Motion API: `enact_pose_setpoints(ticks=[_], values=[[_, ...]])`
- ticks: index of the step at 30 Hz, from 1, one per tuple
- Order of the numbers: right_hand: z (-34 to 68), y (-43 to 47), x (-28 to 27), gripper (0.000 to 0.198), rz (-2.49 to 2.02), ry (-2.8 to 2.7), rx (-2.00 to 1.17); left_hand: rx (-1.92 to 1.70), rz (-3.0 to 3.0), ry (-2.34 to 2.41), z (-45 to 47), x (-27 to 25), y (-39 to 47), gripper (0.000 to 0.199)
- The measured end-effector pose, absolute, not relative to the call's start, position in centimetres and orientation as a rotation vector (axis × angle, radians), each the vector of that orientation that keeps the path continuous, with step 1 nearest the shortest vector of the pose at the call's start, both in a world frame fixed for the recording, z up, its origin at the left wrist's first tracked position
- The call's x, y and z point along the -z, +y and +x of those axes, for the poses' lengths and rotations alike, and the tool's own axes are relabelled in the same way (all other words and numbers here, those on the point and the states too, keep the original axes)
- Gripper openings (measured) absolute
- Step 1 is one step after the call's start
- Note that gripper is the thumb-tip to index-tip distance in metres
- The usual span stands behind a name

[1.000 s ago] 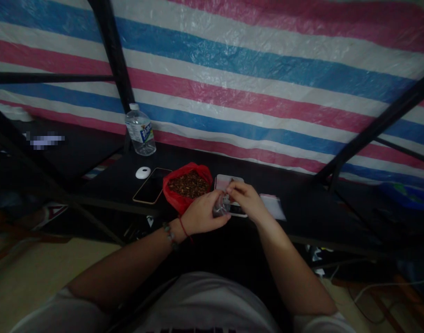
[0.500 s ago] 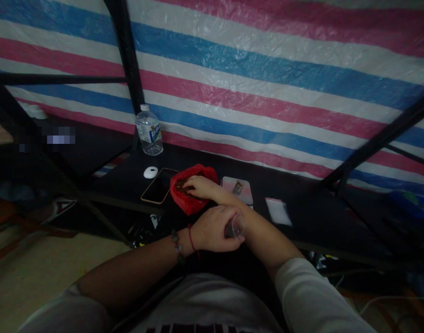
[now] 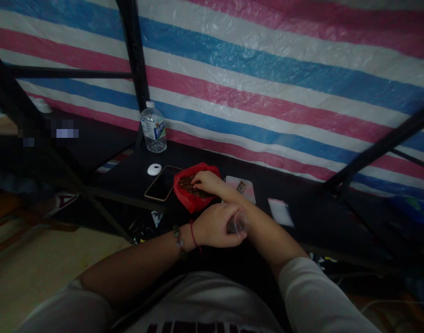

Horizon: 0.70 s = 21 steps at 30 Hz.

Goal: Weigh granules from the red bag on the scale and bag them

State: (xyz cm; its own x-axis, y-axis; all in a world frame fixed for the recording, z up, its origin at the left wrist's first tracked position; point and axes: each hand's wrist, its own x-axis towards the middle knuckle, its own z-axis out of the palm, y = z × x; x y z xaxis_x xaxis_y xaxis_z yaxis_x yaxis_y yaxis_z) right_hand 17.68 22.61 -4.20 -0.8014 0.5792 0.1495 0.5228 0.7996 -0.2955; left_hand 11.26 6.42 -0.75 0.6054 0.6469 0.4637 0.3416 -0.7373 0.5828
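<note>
Right hand (image 3: 207,181) is reaching into a red bag (image 3: 189,202) of brown pieces (image 3: 186,182); left hand (image 3: 217,225) is gripping a clear cup (image 3: 241,224).
Left fingers are wrapping the cup in front of the right forearm; whether cup and forearm are touching cannot be told. The cup is tilting, its long axis running crosswise, mouth facing right. Right fingers are bunching among the pieces; whether they are pinching any cannot be told. The bag is sitting open upward on a black tabletop (image 3: 302,199), beside a phone (image 3: 160,184) and a white rounded object (image 3: 154,169). The right forearm is partly covering a pale flat plate (image 3: 230,181) bearing a small packet (image 3: 241,186); pale sachets (image 3: 281,213) are lying further right. Behind, a bottle (image 3: 154,132) is standing upright, its blue-green label showing white lettering too blurred to read.
</note>
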Motion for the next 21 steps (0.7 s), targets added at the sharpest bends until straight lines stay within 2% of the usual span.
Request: enact_pose_setpoints(ticks=[11,21], values=[[19.4,22.5,3.9,0.023,-1.069,-2.597,-0.464,-0.893,2.409,0.75,11.3,0.9,6.3,0.032],[20.6,21.5,2.4,0.024,-1.143,-2.59,-0.497,-0.758,2.468,0.582,13.0,3.1,5.1,0.037]])
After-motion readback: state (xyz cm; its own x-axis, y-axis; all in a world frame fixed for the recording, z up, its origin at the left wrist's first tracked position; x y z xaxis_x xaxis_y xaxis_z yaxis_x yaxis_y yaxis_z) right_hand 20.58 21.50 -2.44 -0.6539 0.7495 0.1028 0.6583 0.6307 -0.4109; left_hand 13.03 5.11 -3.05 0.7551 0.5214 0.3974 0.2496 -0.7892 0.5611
